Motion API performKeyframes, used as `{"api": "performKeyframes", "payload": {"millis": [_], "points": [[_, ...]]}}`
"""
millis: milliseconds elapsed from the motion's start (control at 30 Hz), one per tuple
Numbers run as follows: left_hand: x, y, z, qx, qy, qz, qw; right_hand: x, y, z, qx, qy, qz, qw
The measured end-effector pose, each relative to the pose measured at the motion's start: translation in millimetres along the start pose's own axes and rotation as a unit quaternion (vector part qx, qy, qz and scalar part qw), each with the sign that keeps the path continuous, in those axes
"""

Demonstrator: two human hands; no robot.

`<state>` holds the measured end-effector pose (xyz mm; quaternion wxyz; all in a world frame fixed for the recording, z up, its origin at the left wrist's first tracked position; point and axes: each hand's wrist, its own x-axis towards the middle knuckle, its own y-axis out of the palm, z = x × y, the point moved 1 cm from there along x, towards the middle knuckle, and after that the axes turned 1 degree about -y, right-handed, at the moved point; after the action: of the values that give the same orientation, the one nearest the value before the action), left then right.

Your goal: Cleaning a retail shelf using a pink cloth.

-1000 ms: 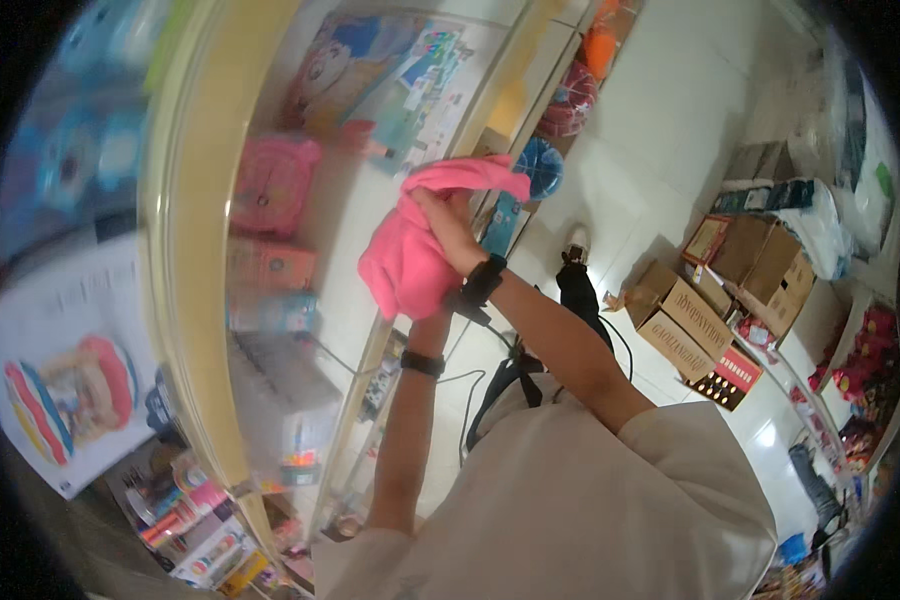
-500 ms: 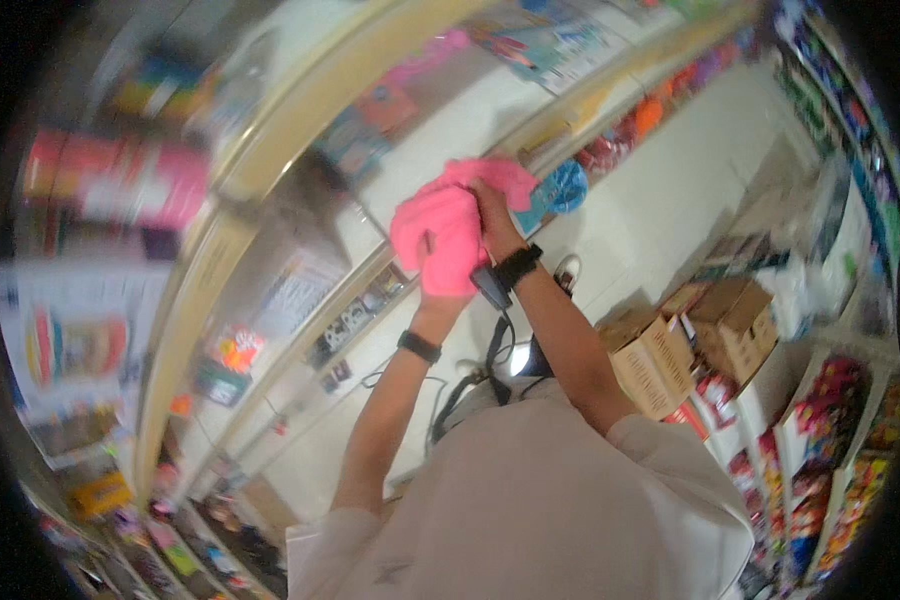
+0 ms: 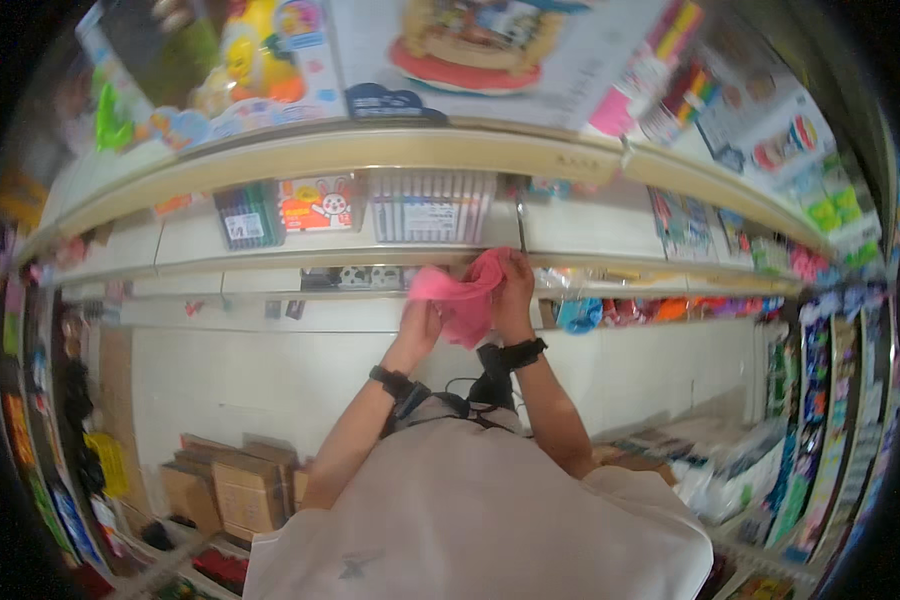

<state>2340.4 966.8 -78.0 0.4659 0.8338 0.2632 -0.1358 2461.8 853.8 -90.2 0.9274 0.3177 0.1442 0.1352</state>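
Left hand [image 3: 420,326] and right hand [image 3: 514,292] grip opposite sides of the bright-pink fabric cloth [image 3: 466,314], in front of the white, cream-edged shelf [image 3: 590,236]; two-handed hold established, cloth apparently part-opened, folds remaining

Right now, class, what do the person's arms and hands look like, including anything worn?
The left hand and right hand wear no gloves. A black left wrist strap and a black right wrist strap circle the wrists. The pale shirt has short sleeves.
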Motion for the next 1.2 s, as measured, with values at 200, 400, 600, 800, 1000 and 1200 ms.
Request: {"api": "performKeyframes", "payload": {"millis": [200, 400, 600, 800, 1000, 1200], "points": [[73, -63, 24, -0.176, 0.066, 0.105, 0.977, 13, 37, 12, -0.284, -0.140, 0.091, 0.944], [66, 2, 24, -0.061, 0.123, -0.122, 0.983, 31, 40, 25, -0.455, -0.171, 0.216, 0.847], [71, 11, 33, -0.076, 0.153, -0.217, 0.961, 43, 35, 15, -0.560, -0.302, 0.347, 0.689], [94, -10, 50, -0.087, 0.290, -0.242, 0.922, 39, 54, 17, -0.584, -0.199, 0.446, 0.649], [81, -22, 40, -0.039, 0.224, -0.188, 0.955, 33, 69, 8, -0.524, -0.232, 0.512, 0.640], [84, -24, 48, -0.184, 0.241, -0.132, 0.944, 30, 78, 1, -0.525, -0.236, 0.535, 0.618]]}}
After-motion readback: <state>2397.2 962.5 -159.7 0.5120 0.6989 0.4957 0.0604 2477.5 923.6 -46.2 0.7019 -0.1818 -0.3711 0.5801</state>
